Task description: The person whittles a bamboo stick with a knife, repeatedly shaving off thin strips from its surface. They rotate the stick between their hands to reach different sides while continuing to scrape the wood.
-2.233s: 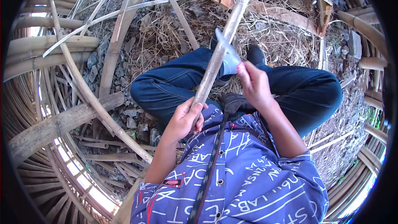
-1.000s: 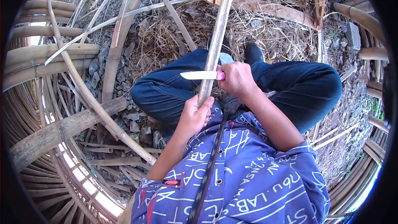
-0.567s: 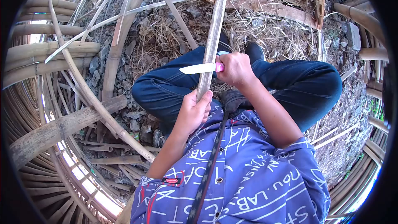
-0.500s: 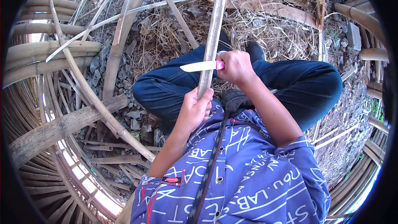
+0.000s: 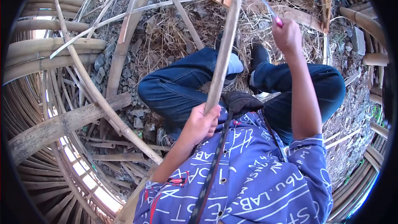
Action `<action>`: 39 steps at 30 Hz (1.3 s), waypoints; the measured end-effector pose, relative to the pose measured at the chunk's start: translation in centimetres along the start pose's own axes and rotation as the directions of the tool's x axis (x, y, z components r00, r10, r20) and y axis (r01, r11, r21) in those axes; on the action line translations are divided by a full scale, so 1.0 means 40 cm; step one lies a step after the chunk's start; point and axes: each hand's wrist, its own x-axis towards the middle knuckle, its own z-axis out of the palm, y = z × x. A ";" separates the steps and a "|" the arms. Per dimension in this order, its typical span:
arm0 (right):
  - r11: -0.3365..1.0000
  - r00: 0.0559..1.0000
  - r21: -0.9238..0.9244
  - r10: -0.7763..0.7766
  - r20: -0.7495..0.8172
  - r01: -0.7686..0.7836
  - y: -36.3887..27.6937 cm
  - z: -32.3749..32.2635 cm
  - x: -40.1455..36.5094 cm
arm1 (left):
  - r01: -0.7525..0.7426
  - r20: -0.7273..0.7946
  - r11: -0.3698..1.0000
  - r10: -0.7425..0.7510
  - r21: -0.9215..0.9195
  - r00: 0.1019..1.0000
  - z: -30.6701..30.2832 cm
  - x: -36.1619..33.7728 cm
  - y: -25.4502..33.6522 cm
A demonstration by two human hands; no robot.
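My left hand (image 5: pixel 202 121) is closed round the near end of a long bamboo strip (image 5: pixel 224 54), which slants up and away past my crossed legs and out of the top of the view. In my right hand (image 5: pixel 288 37), the fingers wrap the pink handle of a knife (image 5: pixel 270 10). Its pale, narrow blade points up and to the left, to the right of the strip and apart from it. A dark pouch on a strap (image 5: pixel 240 103) lies at my waist.
Curved bamboo poles (image 5: pixel 54 52) are stacked at the left, with a thick bamboo length (image 5: pixel 62 124) across stones. Dry shavings (image 5: pixel 166 41) litter the ground ahead. Wooden boards (image 5: pixel 290 14) lie at the far side. More bamboo poles (image 5: pixel 365 20) stand along the right.
My right hand with the knife has moved away from the strip, forward and to the right. The blade has turned from sideways to pointing upward. My left hand still holds the strip.
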 end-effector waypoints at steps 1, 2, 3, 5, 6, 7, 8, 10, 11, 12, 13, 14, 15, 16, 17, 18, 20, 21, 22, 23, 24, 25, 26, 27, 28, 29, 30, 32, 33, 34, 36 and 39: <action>0.999 1.000 0.041 0.013 0.017 -0.014 -0.001 0.003 -0.008 | -0.022 0.010 0.999 0.022 0.038 1.000 -0.004 0.010 0.007; 0.996 0.999 0.086 0.025 0.030 -0.027 0.003 0.016 -0.019 | -0.035 0.018 0.999 0.034 0.042 0.999 -0.003 0.014 0.019; 0.996 0.997 0.086 0.012 0.071 -0.018 0.009 0.033 -0.037 | -0.059 0.011 0.998 0.058 0.034 0.998 -0.004 0.017 0.033; 0.993 0.988 0.114 0.017 0.154 -0.035 -0.041 0.032 -0.111 | -0.076 -0.014 0.996 0.076 0.044 0.997 -0.013 0.014 0.047; 0.992 0.977 0.129 -0.032 0.212 0.005 -0.065 0.030 -0.152 | -0.073 -0.017 0.996 0.074 0.044 0.997 -0.012 0.017 0.048; 0.985 0.963 0.158 -0.103 0.249 0.064 -0.084 0.033 -0.187 | -0.063 -0.038 0.998 0.064 0.030 0.997 -0.008 0.021 0.048; 0.977 0.961 0.196 -0.134 0.242 0.087 -0.098 0.048 -0.220 | -0.052 -0.057 0.999 0.052 0.017 0.997 -0.003 0.025 0.045; 0.970 0.934 0.194 -0.198 0.297 0.144 -0.118 0.061 -0.262 | -0.047 -0.047 0.999 0.048 0.009 0.998 0.003 0.031 0.032; 0.965 0.928 0.199 -0.226 0.294 0.172 -0.117 0.074 -0.276 | -0.054 -0.040 0.999 0.054 0.005 0.998 0.005 0.034 0.028; 0.957 0.922 0.205 -0.258 0.290 0.203 -0.116 0.086 -0.285 | -0.054 -0.041 0.998 0.055 0.008 0.998 0.007 0.038 0.022; 0.954 0.914 0.191 -0.280 0.292 0.231 -0.114 0.095 -0.289 | -0.069 -0.035 0.997 0.070 0.033 0.997 0.008 0.042 0.014; 0.953 0.914 0.195 -0.282 0.291 0.232 -0.115 0.097 -0.286 | -0.084 -0.029 0.995 0.086 0.058 0.996 0.011 0.045 0.009; 0.952 0.910 0.172 -0.296 0.291 0.255 -0.113 0.099 -0.281 | -0.098 -0.064 0.991 0.105 0.096 0.992 0.017 0.047 0.005; 0.950 0.904 0.147 -0.310 0.294 0.277 -0.110 0.101 -0.276 | -0.097 -0.066 0.991 0.104 0.095 0.992 0.018 0.049 0.001; 0.950 0.904 0.146 -0.309 0.295 0.277 -0.105 0.106 -0.271 | -0.107 -0.081 0.987 0.117 0.118 0.990 0.016 0.053 -0.004; 0.941 0.901 0.127 -0.338 0.272 0.314 -0.099 0.115 -0.265 | -0.118 -0.094 0.983 0.132 0.142 0.987 0.016 0.057 -0.006; 0.930 0.897 0.108 -0.367 0.248 0.350 -0.092 0.135 -0.252 | -0.131 -0.093 0.982 0.144 0.136 0.985 0.016 0.061 -0.007; 0.928 0.898 0.102 -0.372 0.234 0.358 -0.091 0.145 -0.246 | -0.144 -0.094 0.981 0.156 0.128 0.983 0.016 0.061 -0.007; 0.926 0.900 0.095 -0.378 0.218 0.366 -0.091 0.155 -0.239 | -0.145 -0.095 0.981 0.158 0.128 0.983 0.018 0.060 -0.003; 0.922 0.901 0.103 -0.386 0.200 0.372 -0.091 0.166 -0.233 | -0.157 -0.100 0.981 0.169 0.117 0.981 0.022 0.058 0.005; 0.922 0.900 0.103 -0.386 0.200 0.373 -0.096 0.168 -0.229 | -0.167 -0.106 0.980 0.178 0.107 0.978 0.024 0.057 0.009; 0.929 0.906 0.095 -0.369 0.209 0.357 -0.103 0.170 -0.224 | -0.169 -0.106 0.980 0.180 0.107 0.978 0.021 0.058 0.011; 0.936 0.910 0.089 -0.351 0.219 0.340 -0.107 0.172 -0.221 | -0.168 -0.110 0.979 0.181 0.116 0.977 0.016 0.058 0.012; 0.936 0.910 0.090 -0.352 0.219 0.340 -0.108 0.174 -0.216 | -0.166 -0.114 0.978 0.181 0.127 0.977 0.012 0.058 0.013; 0.932 0.911 0.100 -0.361 0.200 0.347 -0.109 0.176 -0.210 | -0.165 -0.116 0.978 0.180 0.127 0.977 0.013 0.058 0.014; 0.929 0.911 0.109 -0.369 0.182 0.354 -0.109 0.177 -0.207 | -0.175 -0.120 0.975 0.191 0.135 0.974 0.015 0.057 0.015; 0.929 0.912 0.108 -0.369 0.182 0.354 -0.109 0.181 -0.206 | -0.187 -0.123 0.972 0.205 0.143 0.971 0.017 0.057 0.016; 0.941 0.919 0.089 -0.338 0.202 0.327 -0.110 0.191 -0.202 | -0.178 -0.132 0.975 0.196 0.135 0.972 0.018 0.055 0.021; 0.941 0.920 0.087 -0.337 0.200 0.326 -0.111 0.190 -0.198 | -0.170 -0.143 0.977 0.187 0.127 0.972 0.018 0.055 0.023; 0.940 0.921 0.082 -0.341 0.187 0.331 -0.114 0.188 -0.193 | -0.170 -0.143 0.977 0.187 0.127 0.972 0.018 0.055 0.024; 0.938 0.922 0.078 -0.346 0.175 0.337 -0.117 0.190 -0.186 | -0.204 -0.162 0.966 0.229 0.158 0.960 0.019 0.056 0.025; 0.936 0.921 0.070 -0.351 0.171 0.344 -0.119 0.192 -0.177 | -0.214 -0.169 0.957 0.247 0.195 0.954 0.018 0.055 0.024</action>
